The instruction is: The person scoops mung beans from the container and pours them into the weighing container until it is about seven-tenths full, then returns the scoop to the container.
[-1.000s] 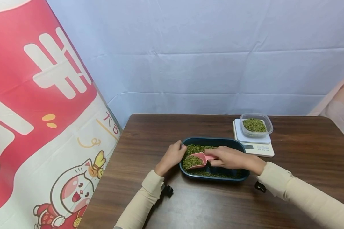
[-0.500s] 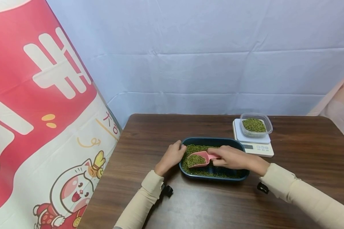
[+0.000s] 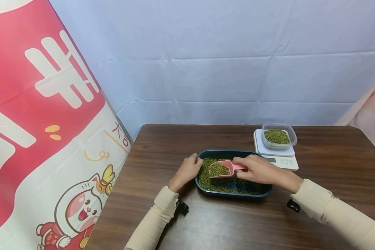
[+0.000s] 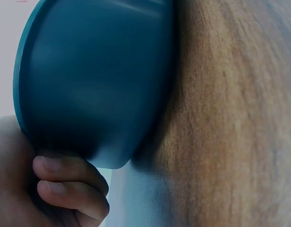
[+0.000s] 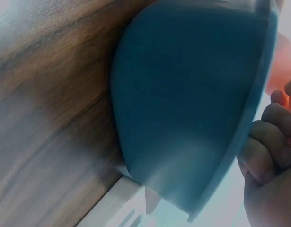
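Note:
A dark teal oval basin (image 3: 228, 195) holding green mung beans (image 3: 210, 184) stands on the table. My left hand (image 3: 187, 171) grips its left rim, thumb toward the inside; the left wrist view shows curled fingers (image 4: 72, 182) at the basin's outer wall (image 4: 98, 75). My right hand (image 3: 258, 170) holds a pink scoop (image 3: 232, 167) by its handle, over the basin's middle. Mung beans (image 3: 219, 169) fill the scoop's bowl. In the right wrist view, the curled right-hand fingers (image 5: 270, 137) show beyond the basin's rim, and the wall hides most of the scoop.
Behind the basin's right end sits a white kitchen scale (image 3: 284, 161), bearing a clear plastic container (image 3: 293, 138) with mung beans inside. The brown wooden table (image 3: 162, 142) reaches back to a pale cloth backdrop (image 3: 218, 76). A red and white printed banner (image 3: 78, 146) hangs at left.
My right hand has drawn the loaded scoop right and slightly back, from the basin's left end toward its middle. The scoop sits higher over the beans. My left hand stays on the rim.

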Tool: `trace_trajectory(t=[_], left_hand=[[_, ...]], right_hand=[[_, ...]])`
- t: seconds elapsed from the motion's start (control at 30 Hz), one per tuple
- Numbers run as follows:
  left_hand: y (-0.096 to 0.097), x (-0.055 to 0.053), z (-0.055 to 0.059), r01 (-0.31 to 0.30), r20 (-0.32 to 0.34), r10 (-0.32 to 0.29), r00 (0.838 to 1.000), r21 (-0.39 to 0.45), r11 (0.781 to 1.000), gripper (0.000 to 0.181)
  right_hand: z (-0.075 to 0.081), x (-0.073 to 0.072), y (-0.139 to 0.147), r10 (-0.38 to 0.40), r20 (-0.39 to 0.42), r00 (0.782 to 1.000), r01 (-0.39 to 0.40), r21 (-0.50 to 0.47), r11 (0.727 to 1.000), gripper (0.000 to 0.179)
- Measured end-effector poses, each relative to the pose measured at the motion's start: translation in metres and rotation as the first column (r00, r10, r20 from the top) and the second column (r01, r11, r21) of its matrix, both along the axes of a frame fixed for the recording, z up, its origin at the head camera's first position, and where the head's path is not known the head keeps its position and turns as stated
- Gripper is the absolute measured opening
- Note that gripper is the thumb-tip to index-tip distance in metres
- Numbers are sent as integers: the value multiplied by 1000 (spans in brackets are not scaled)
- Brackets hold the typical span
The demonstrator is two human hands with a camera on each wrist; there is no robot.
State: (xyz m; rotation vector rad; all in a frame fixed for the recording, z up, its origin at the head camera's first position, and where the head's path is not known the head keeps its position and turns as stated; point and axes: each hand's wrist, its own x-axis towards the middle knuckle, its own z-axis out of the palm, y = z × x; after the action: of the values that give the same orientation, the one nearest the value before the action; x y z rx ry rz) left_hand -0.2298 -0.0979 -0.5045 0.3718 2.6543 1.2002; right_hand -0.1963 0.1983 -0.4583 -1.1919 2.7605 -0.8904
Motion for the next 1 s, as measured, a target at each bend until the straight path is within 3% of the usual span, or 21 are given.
trace_trajectory(t=[0.47,1.0], left_hand=[[1,0,-1,-9,8,9,1000,-8,1000,30],[0,0,0,1,6,-1,1000,-2,1000,29]], right_hand=[[14,4,20,-78,33,996,78,3,997,27],[22,3,40,-111,-137,984,111,-6,994,27]])
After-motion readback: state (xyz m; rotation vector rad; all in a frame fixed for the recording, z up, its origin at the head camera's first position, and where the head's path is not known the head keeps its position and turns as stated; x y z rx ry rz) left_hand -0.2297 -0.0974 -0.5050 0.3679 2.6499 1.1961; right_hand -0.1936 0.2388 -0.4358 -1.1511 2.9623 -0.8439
